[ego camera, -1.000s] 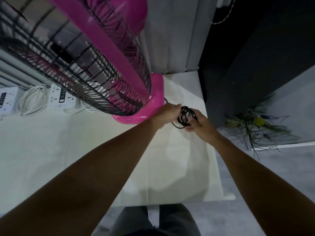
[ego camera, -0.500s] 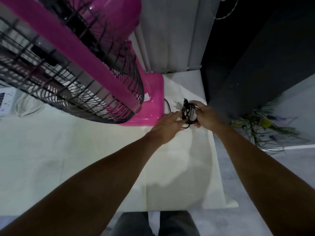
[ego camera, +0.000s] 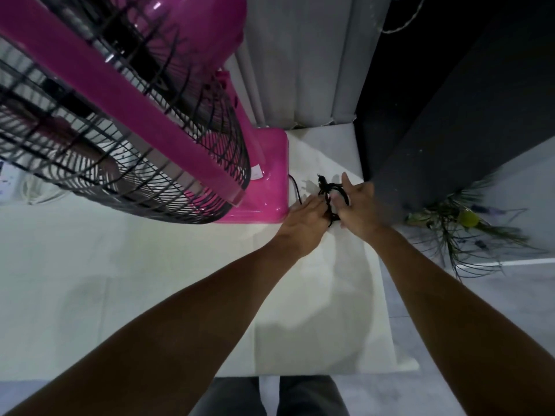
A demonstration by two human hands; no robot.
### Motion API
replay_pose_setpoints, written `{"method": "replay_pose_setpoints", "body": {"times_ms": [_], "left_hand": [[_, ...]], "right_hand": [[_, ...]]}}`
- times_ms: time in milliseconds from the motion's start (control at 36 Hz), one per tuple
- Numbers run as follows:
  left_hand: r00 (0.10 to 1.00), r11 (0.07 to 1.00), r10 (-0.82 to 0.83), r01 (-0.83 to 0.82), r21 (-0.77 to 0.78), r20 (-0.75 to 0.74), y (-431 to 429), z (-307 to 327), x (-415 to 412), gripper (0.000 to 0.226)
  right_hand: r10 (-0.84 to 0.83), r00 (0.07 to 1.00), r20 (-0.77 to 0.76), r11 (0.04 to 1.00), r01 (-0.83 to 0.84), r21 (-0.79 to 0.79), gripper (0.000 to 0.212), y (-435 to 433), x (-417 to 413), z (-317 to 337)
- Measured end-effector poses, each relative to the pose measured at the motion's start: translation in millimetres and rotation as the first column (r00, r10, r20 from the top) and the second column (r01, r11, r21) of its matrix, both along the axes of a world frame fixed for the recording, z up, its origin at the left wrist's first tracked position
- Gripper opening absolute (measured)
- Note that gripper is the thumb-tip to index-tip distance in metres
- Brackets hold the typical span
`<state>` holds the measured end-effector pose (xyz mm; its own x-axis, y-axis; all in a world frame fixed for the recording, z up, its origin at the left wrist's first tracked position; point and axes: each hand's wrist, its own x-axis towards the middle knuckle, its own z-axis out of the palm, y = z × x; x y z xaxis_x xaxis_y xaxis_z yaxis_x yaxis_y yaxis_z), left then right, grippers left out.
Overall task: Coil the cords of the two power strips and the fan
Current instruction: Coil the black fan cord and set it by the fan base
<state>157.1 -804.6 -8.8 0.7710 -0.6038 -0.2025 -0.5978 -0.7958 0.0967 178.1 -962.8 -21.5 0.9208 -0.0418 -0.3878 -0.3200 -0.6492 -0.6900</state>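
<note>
Both hands low: left hand [ego camera: 307,219] and right hand [ego camera: 362,208] fingers gripping coiled black fan cord [ego camera: 330,193] beside pink fan base [ego camera: 267,187] on white bench [ego camera: 120,280].

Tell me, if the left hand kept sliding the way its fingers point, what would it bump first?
Probably the black cord bundled between the hands; the left hand already touches it. Beyond lies the right hand. Depth is unclear.

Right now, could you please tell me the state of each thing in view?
Pink fan: upright on the table, blades look still.
Black fan cord: bundled into loops, one end running to the fan base.
Left hand: fingers on the coil.
Right hand: holding the coil.
White cord: coiled, far left.
</note>
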Motion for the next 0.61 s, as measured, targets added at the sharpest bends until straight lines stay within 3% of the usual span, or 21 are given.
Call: {"method": "replay_pose_setpoints", "body": {"times_ms": [83,194,306,389,472,556,611], "left_hand": [[0.998,0.998,-0.061,0.061,0.001,0.027,2,-2,-2,0.046],[0.989,0.988,-0.151,0.150,-0.028,-0.013,10,-3,-2,0.044],[0.981,0.978,-0.190,0.186,-0.093,-0.040,15,5,0,0.072],[0.975,0.966,-0.220,0.218,-0.140,0.001,16,11,1,0.072],[0.961,0.948,-0.260,0.273,-0.162,0.097,20,16,-1,0.054],[0.933,0.925,-0.301,0.336,-0.174,0.199,22,16,1,0.052],[0.938,0.927,-0.296,0.327,-0.184,0.179,24,14,2,0.054]], "right_hand": [[0.003,0.998,0.063,0.995,0.003,-0.101,0.051,-2,2,-3],[-0.176,0.970,0.167,0.976,0.194,-0.095,0.032,-7,4,-2],[-0.188,0.966,0.174,0.976,0.204,-0.073,0.033,-8,10,5],[-0.185,0.964,0.189,0.979,0.198,-0.048,0.025,-5,12,5],[-0.118,0.979,0.168,0.981,0.141,-0.136,0.026,-3,15,-1],[0.066,0.983,0.173,0.975,-0.026,-0.222,0.023,-3,20,-7],[0.148,0.978,0.145,0.959,-0.106,-0.263,0.022,-3,23,-8]]}}
